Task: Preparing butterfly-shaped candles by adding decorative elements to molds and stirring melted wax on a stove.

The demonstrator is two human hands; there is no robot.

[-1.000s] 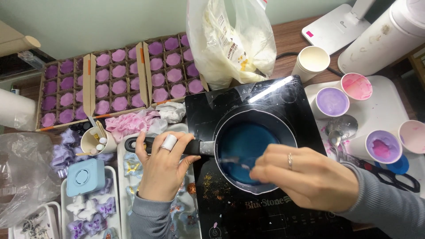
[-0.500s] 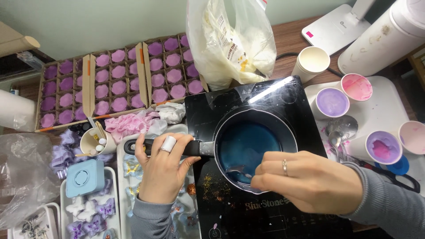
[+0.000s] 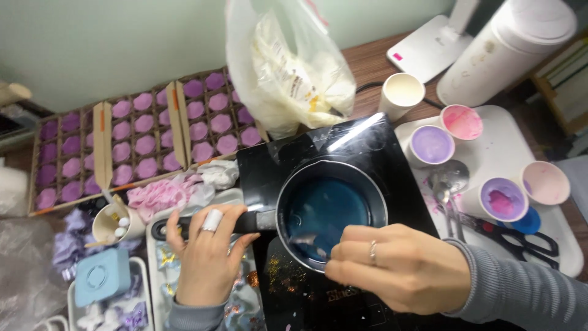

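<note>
Little had changed since the frame half a second before: left hand point(image 3: 205, 257) stayed where it was on the black handle point(image 3: 245, 222), fingers curled over it and clamped; right hand point(image 3: 401, 270) had slid a touch leftward along the near rim of the saucepan point(image 3: 331, 211), fingers bunched together around something thin that dipped into the blue liquid point(image 3: 327, 211), too hidden by the knuckles to tell what. A white band sat on one left finger, a ring on the right hand. Saucepan stood on the black hob point(image 3: 367, 147), centre of the view. Left to right: cardboard boxes point(image 3: 135, 144) of purple moulded pieces along the back wall; a pale blue square case point(image 3: 101, 276) near the front left; a small paper cup point(image 3: 110, 224) beside the handle's end; a clear plastic bag point(image 3: 294, 73) of whitish flakes behind the hob, label unreadable; a white cup point(image 3: 401, 95); cups of purple and pink colour on a white tray point(image 3: 502, 141); black-handled scissors point(image 3: 514, 236); a tall white canister point(image 3: 508, 49) at far right.
</note>
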